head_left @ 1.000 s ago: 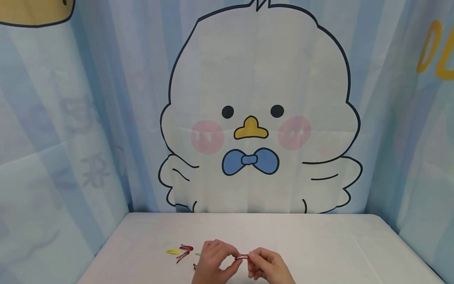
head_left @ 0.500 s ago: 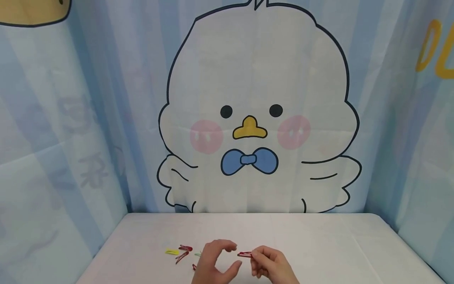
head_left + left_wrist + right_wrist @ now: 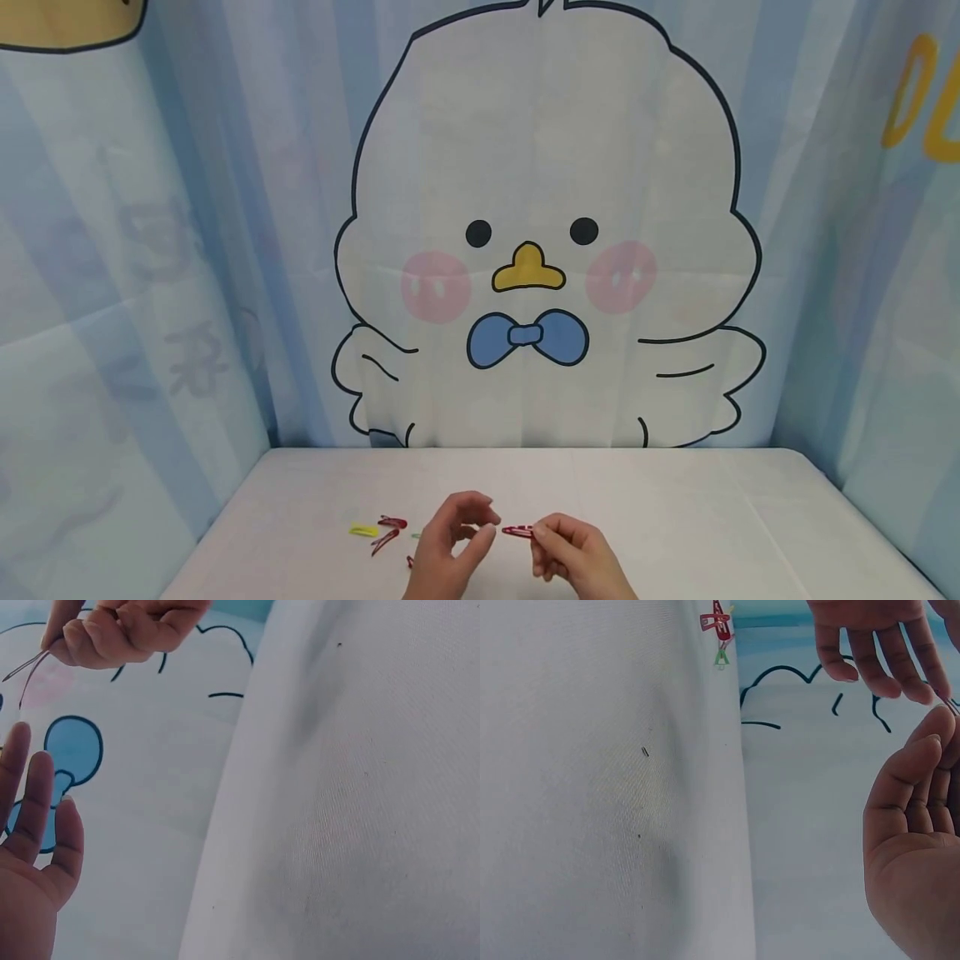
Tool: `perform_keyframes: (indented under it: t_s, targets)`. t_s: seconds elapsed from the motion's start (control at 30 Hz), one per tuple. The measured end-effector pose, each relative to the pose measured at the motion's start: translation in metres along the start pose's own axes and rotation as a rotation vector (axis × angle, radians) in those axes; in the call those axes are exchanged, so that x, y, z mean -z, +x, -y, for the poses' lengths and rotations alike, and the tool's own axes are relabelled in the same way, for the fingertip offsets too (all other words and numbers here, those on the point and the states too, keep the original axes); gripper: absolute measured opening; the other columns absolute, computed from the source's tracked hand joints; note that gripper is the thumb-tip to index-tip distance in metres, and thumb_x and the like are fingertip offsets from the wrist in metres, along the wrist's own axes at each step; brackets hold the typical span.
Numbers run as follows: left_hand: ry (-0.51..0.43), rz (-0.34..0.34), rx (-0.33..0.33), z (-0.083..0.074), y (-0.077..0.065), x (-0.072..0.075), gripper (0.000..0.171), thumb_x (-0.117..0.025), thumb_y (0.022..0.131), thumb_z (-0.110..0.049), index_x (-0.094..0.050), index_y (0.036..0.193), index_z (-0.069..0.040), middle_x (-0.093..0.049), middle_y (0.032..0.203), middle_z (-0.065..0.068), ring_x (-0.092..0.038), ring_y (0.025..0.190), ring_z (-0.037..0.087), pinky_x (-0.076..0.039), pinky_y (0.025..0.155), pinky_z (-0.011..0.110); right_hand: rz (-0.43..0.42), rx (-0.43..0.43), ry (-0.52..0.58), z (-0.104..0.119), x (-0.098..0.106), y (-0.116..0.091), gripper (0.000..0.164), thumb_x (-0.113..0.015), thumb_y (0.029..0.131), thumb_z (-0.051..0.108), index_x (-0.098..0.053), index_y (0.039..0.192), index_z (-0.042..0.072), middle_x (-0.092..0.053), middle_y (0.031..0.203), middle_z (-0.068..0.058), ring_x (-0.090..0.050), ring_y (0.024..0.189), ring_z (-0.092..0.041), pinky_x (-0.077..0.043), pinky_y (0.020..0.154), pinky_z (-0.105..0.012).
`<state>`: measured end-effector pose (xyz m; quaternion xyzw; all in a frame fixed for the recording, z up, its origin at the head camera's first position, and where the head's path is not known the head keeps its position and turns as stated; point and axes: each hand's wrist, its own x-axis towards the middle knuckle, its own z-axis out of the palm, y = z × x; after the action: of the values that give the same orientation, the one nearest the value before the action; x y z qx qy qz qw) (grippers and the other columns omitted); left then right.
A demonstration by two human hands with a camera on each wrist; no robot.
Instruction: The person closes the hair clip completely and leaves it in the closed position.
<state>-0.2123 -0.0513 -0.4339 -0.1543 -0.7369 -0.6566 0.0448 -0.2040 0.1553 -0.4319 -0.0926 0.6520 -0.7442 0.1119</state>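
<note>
Between thumb and fingers, my right hand (image 3: 576, 552) pinches one end of a red snap hair clip (image 3: 516, 532), held above the table and pointing left. In the left wrist view the two arms of this hair clip (image 3: 31, 671) stand spread apart. My left hand (image 3: 453, 546) is just left of the clip's free end, its thumb and fingers parted and holding nothing. The left wrist view shows the left fingers (image 3: 37, 799) fairly straight. Left of the left hand, two red hair clips (image 3: 386, 540) and a yellow hair clip (image 3: 364, 531) lie on the table.
A white cloth covers the table (image 3: 697, 517). Partly hidden behind the left hand are another red clip (image 3: 410, 562) and a green clip (image 3: 721, 657). A curtain (image 3: 540, 167) printed with a cartoon bird hangs right behind the table's far edge.
One second ago my left hand pinched the clip's left end; it has let go, and its thumb and fingers have drawn closer together again. The right hand keeps hold and has shifted slightly right.
</note>
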Motion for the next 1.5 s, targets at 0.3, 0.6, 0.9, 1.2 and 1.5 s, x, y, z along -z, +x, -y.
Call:
perform_keyframes:
  t_s: [0.3,0.6,0.9,1.2,1.5]
  targets:
    - [-0.081,0.091,0.117,0.002,0.001,0.000,0.026,-0.069,0.097,-0.024,-0.065,0.114,-0.004,-0.068,0.099,0.005,-0.063,0.091,0.021,-0.050,0.077,0.031,-0.025,-0.021,-0.017,-0.001,0.000,0.000,0.019,-0.059,0.103,0.020,-0.066,0.097,0.003,-0.063,0.079,-0.004,-0.060,0.075,-0.019,-0.051,0.070,-0.029]
    - [-0.131,0.091,0.136,0.005,0.002,-0.001,0.023,-0.071,0.095,-0.018,-0.066,0.107,0.001,-0.067,0.096,0.006,-0.062,0.088,0.021,-0.050,0.074,0.032,-0.019,-0.002,-0.053,-0.002,-0.002,0.000,0.021,-0.061,0.102,0.018,-0.066,0.099,-0.003,-0.063,0.078,-0.004,-0.061,0.073,-0.018,-0.051,0.069,-0.029]
    - [-0.099,0.067,0.154,0.008,0.002,-0.001,0.023,-0.072,0.093,-0.014,-0.067,0.105,0.005,-0.069,0.093,0.005,-0.062,0.086,0.020,-0.049,0.074,0.035,-0.027,0.034,-0.116,-0.004,-0.005,0.001,0.031,-0.065,0.100,0.018,-0.062,0.099,-0.012,-0.062,0.076,-0.004,-0.061,0.070,-0.017,-0.051,0.065,-0.028]
    - [-0.095,0.068,0.178,0.011,0.003,0.002,0.022,-0.074,0.091,-0.013,-0.068,0.101,0.005,-0.068,0.089,0.004,-0.061,0.085,0.019,-0.049,0.073,0.035,-0.040,0.073,-0.176,-0.005,-0.008,0.001,0.033,-0.067,0.098,0.018,-0.061,0.097,-0.014,-0.061,0.073,-0.004,-0.060,0.067,-0.016,-0.050,0.063,-0.027]
    - [-0.097,0.041,0.201,0.013,0.002,0.002,0.020,-0.074,0.090,-0.010,-0.068,0.100,0.006,-0.068,0.087,0.003,-0.061,0.080,0.019,-0.050,0.073,0.035,-0.078,0.087,-0.200,-0.008,-0.013,0.000,0.029,-0.068,0.097,0.016,-0.062,0.093,-0.012,-0.061,0.072,-0.004,-0.057,0.065,-0.014,-0.049,0.061,-0.026]
